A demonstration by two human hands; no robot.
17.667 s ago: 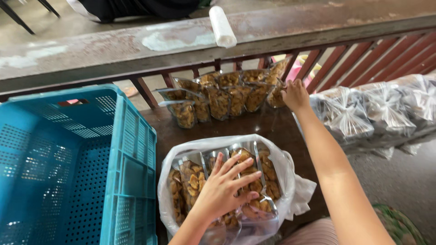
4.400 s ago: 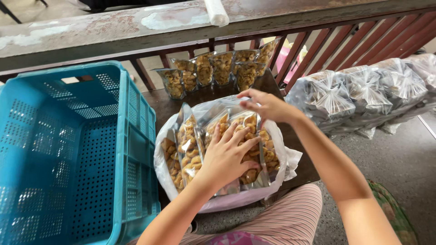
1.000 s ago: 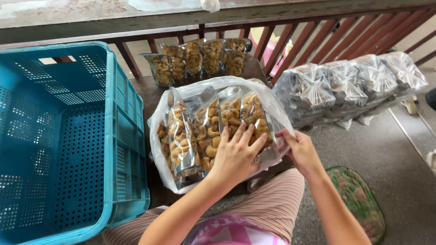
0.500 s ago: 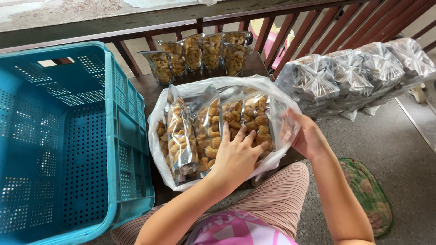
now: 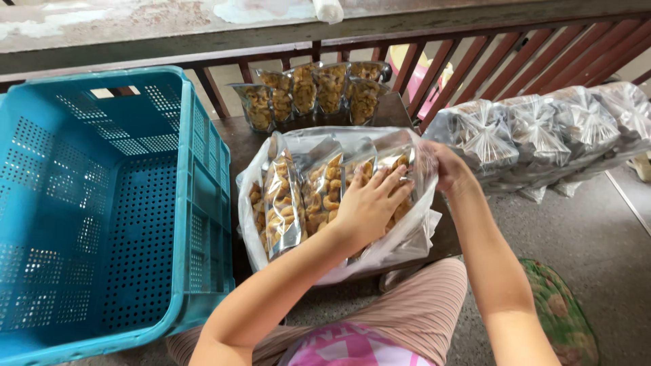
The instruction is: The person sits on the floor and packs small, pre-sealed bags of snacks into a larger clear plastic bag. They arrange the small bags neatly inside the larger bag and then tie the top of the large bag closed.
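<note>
A large clear plastic bag (image 5: 407,237) lies on a small dark wooden table (image 5: 237,139), filled with several clear pouches of cashew nuts (image 5: 285,203). My left hand (image 5: 369,203) rests flat on the pouches inside the bag, fingers spread. My right hand (image 5: 447,169) grips the bag's right rim and holds it up. Several more nut pouches (image 5: 312,91) stand in a row at the table's far edge.
A big blue perforated plastic crate (image 5: 102,203) stands at the left, touching the table. A red-brown railing (image 5: 475,61) under a worn ledge runs behind. Tied clear bags of packed goods (image 5: 542,132) pile at the right on the concrete floor. A green patterned mat (image 5: 563,312) lies beside my knee.
Over the older frames the nut pouches went from the far row into the large bag. In the last second my right hand lifted the bag's right rim higher; my left hand stayed pressed on the pouches.
</note>
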